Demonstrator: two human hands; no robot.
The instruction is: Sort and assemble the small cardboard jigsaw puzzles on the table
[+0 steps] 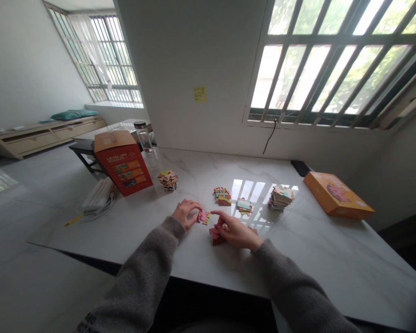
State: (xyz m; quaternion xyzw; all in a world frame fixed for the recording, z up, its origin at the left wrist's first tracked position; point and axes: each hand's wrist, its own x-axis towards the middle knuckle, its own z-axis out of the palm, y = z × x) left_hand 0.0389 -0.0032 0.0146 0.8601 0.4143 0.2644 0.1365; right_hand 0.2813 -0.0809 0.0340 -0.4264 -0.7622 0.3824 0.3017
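My left hand (pixel 187 214) pinches the left edge of a pink jigsaw puzzle piece (pixel 204 217), which has green and yellow edges. My right hand (pixel 236 231) reaches in from the other side, its index fingertip close to that piece. Under the curled thumb and fingers of this hand is a red and pink puzzle piece (pixel 216 237); the hand hides part of it. Just beyond the hands lie a small cluster of puzzle pieces (pixel 223 199) and a few pale green and yellow pieces (pixel 244 206).
Stacks of puzzle pieces stand at left (pixel 168 181) and right (pixel 280 199). A red puzzle box (pixel 128 169), a glass bottle (pixel 144 138) and a white power strip (pixel 99 196) are at left. An orange box (pixel 338 194) and a black phone-like object (pixel 300 168) are at right.
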